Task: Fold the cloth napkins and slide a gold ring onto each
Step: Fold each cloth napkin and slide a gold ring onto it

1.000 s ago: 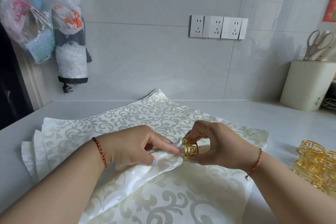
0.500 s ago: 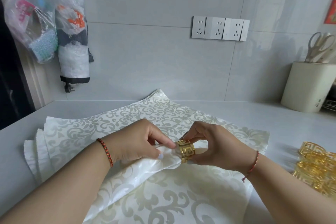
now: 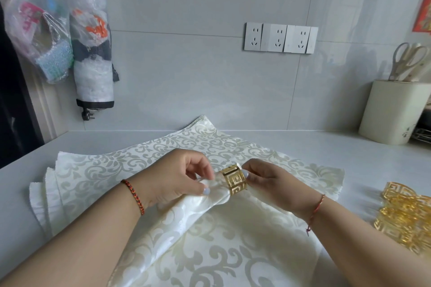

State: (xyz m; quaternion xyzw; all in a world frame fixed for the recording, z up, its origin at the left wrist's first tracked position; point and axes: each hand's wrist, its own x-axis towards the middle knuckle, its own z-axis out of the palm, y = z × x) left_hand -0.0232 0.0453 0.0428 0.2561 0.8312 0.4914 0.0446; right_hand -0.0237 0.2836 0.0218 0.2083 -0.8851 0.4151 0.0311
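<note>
On the napkin stack (image 3: 144, 165), my rolled napkin (image 3: 186, 214) now wears the ring (image 3: 234, 180), which has slid further on than a second ago, cloth poking out past it. Left hand (image 3: 177, 177) pinches the roll beside it; right hand (image 3: 270, 184) grips the ring. Spare rings (image 3: 405, 214) sit right.

Gold fret-patterned ring (image 3: 234, 181) on ivory napkin (image 3: 186, 214) with scroll damask.

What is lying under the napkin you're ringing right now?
Under the rolled napkin lies a stack of flat patterned napkins, their staggered edges showing at the left. How many there are, and the countertop beneath them, is covered.
</note>
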